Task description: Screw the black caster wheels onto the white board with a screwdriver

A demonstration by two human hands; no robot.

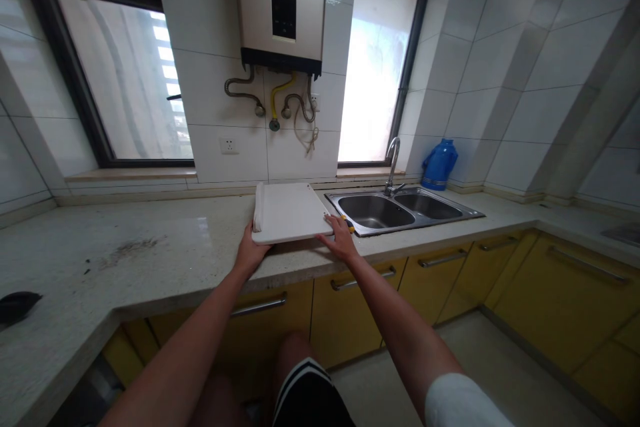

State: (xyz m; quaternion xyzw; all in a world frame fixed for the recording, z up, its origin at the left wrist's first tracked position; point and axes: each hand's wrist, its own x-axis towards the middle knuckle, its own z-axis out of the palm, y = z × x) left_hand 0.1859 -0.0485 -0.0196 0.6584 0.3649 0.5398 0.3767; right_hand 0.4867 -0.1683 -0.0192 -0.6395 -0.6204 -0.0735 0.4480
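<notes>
A flat white panel (pixel 293 210) with rounded front corners and a raised strip along its left side is on or just above the countertop. My left hand (pixel 250 250) grips its front left corner, fingers partly hidden under the edge. At the front right corner, my right hand (pixel 341 239) holds the panel, thumb toward the front edge and fingers by the side. Just beyond the right hand lies a small yellow and black object (pixel 349 224), partly covered and too small to name.
A double steel sink (pixel 367 230) with a faucet (pixel 393 163) is to the right, a blue jug-like container (pixel 440 165) behind it. Above hangs a water heater (pixel 283 7) with hoses. A dark object (pixel 19 307) lies far left. Dirt marks the countertop (pixel 190 260); yellow cabinets (pixel 360 320) stand below.
</notes>
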